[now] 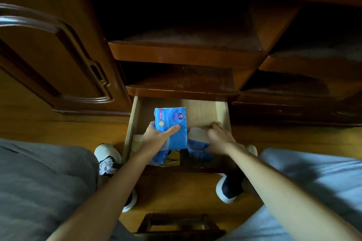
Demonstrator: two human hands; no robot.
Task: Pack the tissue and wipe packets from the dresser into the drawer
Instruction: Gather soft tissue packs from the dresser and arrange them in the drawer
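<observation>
The bottom drawer (pixel 203 112) of the dark wooden dresser is pulled out, its pale wood floor showing at the back. My left hand (pixel 156 136) grips a blue tissue packet (pixel 173 121) and holds it tilted up over the drawer's left half. My right hand (pixel 219 137) rests on a second packet (pixel 198 147), blue with a white top, lying in the drawer's right front part; the fingers curl over its far edge. A yellow packet (pixel 172 159) peeks out under the blue one, and a pale item (pixel 136 142) lies at the drawer's left wall.
Two open shelves (pixel 186 53) sit above the drawer. A carved cabinet door (pixel 52 56) stands to the left, more dark compartments to the right. My knees in grey trousers and my shoes (pixel 106 155) flank the drawer on the wooden floor. A small wooden stool frame (pixel 178 223) is below.
</observation>
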